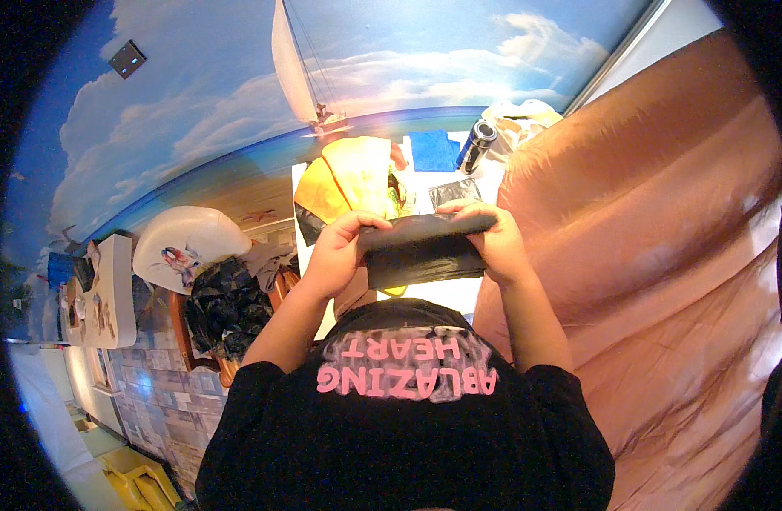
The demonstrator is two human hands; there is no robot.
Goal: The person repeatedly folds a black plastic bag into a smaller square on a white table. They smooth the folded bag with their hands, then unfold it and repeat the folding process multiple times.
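Note:
A black plastic bag (426, 252), folded flat into a wide strip, is stretched between my two hands in front of my chest. My left hand (349, 249) grips its left end, thumb on top. At the other end my right hand (493, 239) holds the upper corner between thumb and fingers. Just beyond the bag, a small folded grey-black plastic sheet (453, 190) lies on the white table (423, 199). Yellow-orange cloth or bags (356, 175) are heaped at the table's left, with black plastic under them.
A blue folded cloth (432, 151), a dark metal flask (477, 147) and a pale bag (522, 124) are at the table's back. A chair (190, 246) with crumpled black plastic (228, 310) stands left. A brown curtain (634, 223) hangs close on the right.

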